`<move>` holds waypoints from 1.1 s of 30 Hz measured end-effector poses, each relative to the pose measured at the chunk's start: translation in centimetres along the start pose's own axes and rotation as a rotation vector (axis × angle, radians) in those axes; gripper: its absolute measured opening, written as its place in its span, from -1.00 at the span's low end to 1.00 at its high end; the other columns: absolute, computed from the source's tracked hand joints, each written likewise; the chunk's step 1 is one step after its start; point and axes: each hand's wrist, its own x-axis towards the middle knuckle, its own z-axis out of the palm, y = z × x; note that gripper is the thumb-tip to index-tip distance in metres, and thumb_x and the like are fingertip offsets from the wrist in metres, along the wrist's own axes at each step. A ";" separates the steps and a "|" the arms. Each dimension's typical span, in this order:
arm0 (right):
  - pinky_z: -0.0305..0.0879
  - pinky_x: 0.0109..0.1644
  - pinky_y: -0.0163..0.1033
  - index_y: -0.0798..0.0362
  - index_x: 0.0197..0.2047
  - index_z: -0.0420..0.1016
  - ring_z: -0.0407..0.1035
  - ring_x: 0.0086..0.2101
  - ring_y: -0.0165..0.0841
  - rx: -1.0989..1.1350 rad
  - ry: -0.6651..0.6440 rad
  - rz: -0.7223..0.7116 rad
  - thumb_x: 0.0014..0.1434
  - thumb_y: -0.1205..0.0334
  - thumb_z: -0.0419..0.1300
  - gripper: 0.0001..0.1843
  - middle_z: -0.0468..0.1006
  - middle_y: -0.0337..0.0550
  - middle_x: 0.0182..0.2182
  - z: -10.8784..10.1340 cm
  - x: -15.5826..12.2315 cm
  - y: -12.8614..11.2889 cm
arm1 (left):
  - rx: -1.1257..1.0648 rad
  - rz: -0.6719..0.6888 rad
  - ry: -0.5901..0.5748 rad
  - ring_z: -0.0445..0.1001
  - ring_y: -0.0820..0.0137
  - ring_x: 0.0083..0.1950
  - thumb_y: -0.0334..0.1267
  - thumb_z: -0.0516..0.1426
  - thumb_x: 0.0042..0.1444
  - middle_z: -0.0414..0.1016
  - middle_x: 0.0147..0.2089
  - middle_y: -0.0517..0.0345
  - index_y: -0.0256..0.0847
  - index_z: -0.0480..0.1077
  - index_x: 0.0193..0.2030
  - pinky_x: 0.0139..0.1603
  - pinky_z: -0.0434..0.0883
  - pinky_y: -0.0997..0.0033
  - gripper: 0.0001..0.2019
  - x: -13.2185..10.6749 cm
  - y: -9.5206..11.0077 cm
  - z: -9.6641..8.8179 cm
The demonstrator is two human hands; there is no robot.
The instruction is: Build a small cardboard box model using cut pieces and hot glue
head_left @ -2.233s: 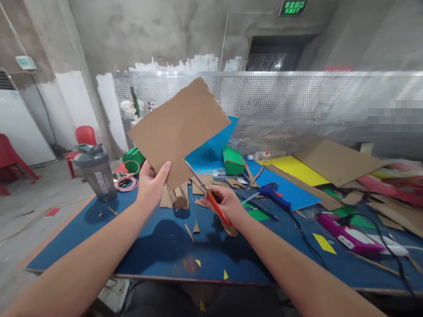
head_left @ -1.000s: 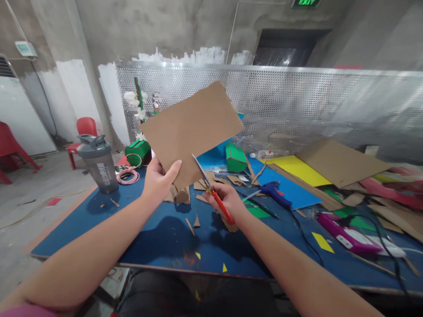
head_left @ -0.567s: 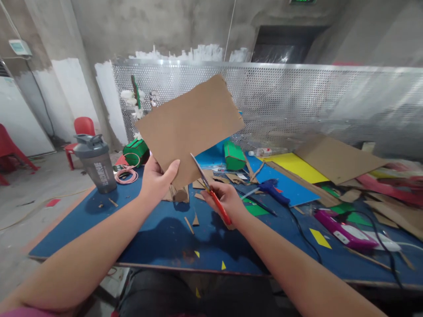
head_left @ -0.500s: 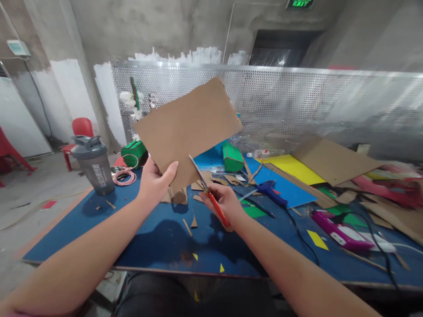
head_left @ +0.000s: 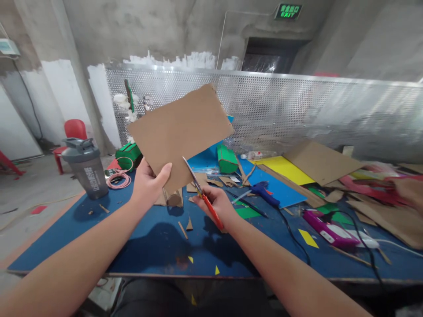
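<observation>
My left hand [head_left: 150, 182] grips a brown sheet of cardboard [head_left: 181, 127] at its lower left, thumb on the near face and fingers behind. The sheet is held up, tilted, above the table. Red-handled scissors [head_left: 211, 207] are in my right hand [head_left: 218, 204], their blades pointing up and to the left against the cardboard's lower edge. How far the blades stand apart is hard to see. Below the sheet lies a small rolled cardboard piece [head_left: 173, 198]. Thin cardboard scraps [head_left: 189, 224] lie on the blue table [head_left: 145, 246].
To the left stand a grey shaker bottle [head_left: 86, 167] and a pink coiled cord [head_left: 118, 179]. A blue glue gun [head_left: 264, 193], a purple power strip [head_left: 330, 229] and coloured sheets [head_left: 291, 169] lie at right. Another person's hand [head_left: 411, 193] shows at the right edge.
The view has shifted slightly, so most things sit further left. The cardboard and scissors keep nearly the same position relative to each other. Another person's hand has appeared at the right.
</observation>
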 end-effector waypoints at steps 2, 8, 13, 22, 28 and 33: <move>0.03 -0.41 -0.25 -0.03 -0.53 0.25 0.04 -0.51 -0.42 0.000 -0.008 0.013 0.02 -0.26 0.43 -0.42 0.17 -0.35 -0.60 0.0 0.0 0.0 | -0.004 -0.001 -0.006 0.71 0.23 -0.07 -0.09 0.39 0.10 0.74 -0.04 -0.03 -0.17 0.51 -0.01 -0.04 0.66 0.25 -0.63 0.0 0.1 0.1; 0.05 -0.40 -0.24 -0.03 -0.51 0.30 0.04 -0.49 -0.40 -0.007 0.005 0.014 0.03 -0.28 0.41 -0.45 0.18 -0.33 -0.59 0.1 -0.1 0.1 | -0.007 -0.010 -0.012 0.71 0.23 -0.06 -0.09 0.40 0.10 0.74 -0.04 -0.04 -0.18 0.52 -0.01 -0.02 0.66 0.24 -0.63 -0.1 0.2 0.1; 0.05 -0.37 -0.24 -0.01 -0.50 0.31 0.05 -0.48 -0.40 0.004 -0.013 0.020 0.03 -0.29 0.39 -0.45 0.19 -0.33 -0.57 0.2 -0.1 -0.1 | -0.010 -0.015 -0.022 0.71 0.23 -0.07 -0.08 0.40 0.09 0.74 -0.04 -0.04 -0.18 0.51 -0.01 -0.05 0.66 0.26 -0.62 0.0 0.2 0.0; 0.01 -0.41 -0.24 -0.03 -0.53 0.25 0.04 -0.51 -0.41 0.041 -0.020 -0.044 0.07 -0.27 0.38 -0.44 0.16 -0.34 -0.59 0.2 -0.1 -0.8 | -0.005 -0.007 -0.053 0.71 0.23 -0.08 -0.06 0.39 0.13 0.74 -0.04 -0.04 -0.17 0.51 0.01 -0.07 0.67 0.26 -0.62 0.0 0.1 -0.1; 0.05 -0.40 -0.24 -0.03 -0.53 0.26 0.07 -0.50 -0.40 0.030 -0.014 -0.037 0.07 -0.28 0.38 -0.43 0.19 -0.33 -0.59 0.3 0.0 -0.5 | -0.003 -0.001 -0.069 0.72 0.21 -0.06 -0.06 0.39 0.13 0.73 -0.02 -0.06 -0.17 0.51 0.02 -0.05 0.68 0.23 -0.61 0.0 0.0 -0.1; 0.09 -0.38 -0.23 -0.03 -0.51 0.28 0.10 -0.47 -0.39 0.029 -0.005 -0.016 0.07 -0.25 0.37 -0.47 0.22 -0.32 -0.57 0.3 0.0 -0.2 | 0.005 -0.009 -0.095 0.71 0.21 -0.07 -0.09 0.38 0.13 0.73 -0.04 -0.04 -0.17 0.50 0.02 -0.07 0.68 0.24 -0.63 0.0 0.0 -0.1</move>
